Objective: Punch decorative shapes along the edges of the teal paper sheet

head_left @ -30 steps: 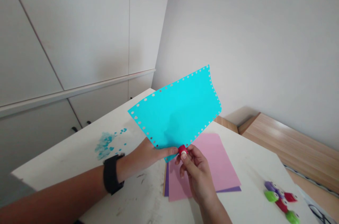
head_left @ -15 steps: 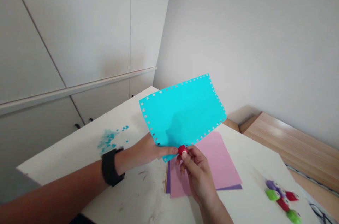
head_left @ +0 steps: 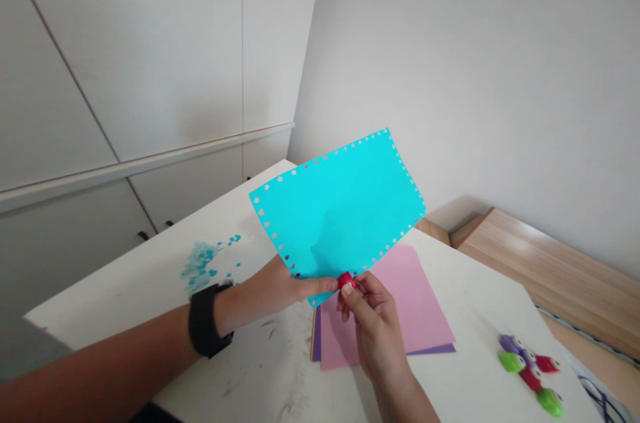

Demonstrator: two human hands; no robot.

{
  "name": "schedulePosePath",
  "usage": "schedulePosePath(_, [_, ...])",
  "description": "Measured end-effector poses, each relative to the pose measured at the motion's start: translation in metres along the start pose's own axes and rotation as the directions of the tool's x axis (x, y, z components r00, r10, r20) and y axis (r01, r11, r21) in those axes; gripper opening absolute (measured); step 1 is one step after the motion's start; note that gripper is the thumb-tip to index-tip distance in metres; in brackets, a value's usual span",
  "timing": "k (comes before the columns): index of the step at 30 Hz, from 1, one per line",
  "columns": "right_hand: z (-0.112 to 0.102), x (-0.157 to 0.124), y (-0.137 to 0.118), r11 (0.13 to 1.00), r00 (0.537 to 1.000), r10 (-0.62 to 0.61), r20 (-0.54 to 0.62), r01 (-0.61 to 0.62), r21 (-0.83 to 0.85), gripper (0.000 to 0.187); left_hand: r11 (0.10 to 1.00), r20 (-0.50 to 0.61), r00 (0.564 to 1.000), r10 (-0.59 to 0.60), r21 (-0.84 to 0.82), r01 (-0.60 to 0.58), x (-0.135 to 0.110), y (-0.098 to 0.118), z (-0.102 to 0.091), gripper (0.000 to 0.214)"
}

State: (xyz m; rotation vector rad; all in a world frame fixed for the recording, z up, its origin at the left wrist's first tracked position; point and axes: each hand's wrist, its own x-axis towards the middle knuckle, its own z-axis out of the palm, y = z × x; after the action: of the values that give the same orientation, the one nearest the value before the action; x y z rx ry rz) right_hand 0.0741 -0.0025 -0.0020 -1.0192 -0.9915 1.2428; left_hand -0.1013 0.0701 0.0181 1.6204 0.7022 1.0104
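A cyan paper sheet with small shapes punched along all its edges is held upright above the white table. My left hand, with a black watch on the wrist, pinches the sheet's lower edge. My right hand is closed on a small red paper punch that sits on that same lower edge, just right of my left thumb.
Pink and purple sheets lie flat on the table under my hands. A heap of cyan punched bits lies at the left. Several small punches, purple, green and red, sit at the right. White cupboards stand behind; a wooden surface lies to the right.
The cyan sheet has swayed slightly, tilting right and then back left. Both hands stay at its lower edge with the red punch in place.
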Motion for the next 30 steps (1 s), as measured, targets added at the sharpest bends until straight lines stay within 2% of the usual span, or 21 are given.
schedulePosePath(6, [-0.001,0.002,-0.004,0.998,0.998,0.031,0.049,-0.034,0.057,0.017,0.999,-0.001,0.999,-0.037,0.008,0.037,-0.001,0.002,0.000,0.031])
schedulePosePath(15, [-0.002,0.004,-0.003,0.995,0.996,0.068,0.065,-0.072,0.065,0.026,0.999,-0.073,0.997,-0.006,0.047,0.009,0.001,0.000,-0.001,0.032])
schedulePosePath(18, [-0.003,0.003,-0.005,0.986,0.992,0.100,0.077,-0.109,0.123,0.027,0.999,-0.057,0.998,-0.039,-0.004,0.039,0.001,-0.001,-0.001,0.032])
schedulePosePath(23, [-0.004,0.002,-0.010,0.962,0.978,0.156,0.140,-0.182,0.203,0.027,0.971,-0.041,0.990,-0.138,-0.200,0.127,0.002,-0.003,0.000,0.040])
schedulePosePath(26, [-0.006,0.004,-0.011,0.937,0.961,0.211,0.176,-0.250,0.244,0.033,0.963,-0.057,0.983,-0.173,-0.220,0.156,0.002,-0.004,0.000,0.042])
schedulePosePath(30, [-0.015,0.010,-0.008,0.933,0.972,0.218,0.090,-0.235,0.273,0.029,0.972,-0.069,0.985,-0.155,-0.187,0.140,0.002,-0.003,-0.001,0.030])
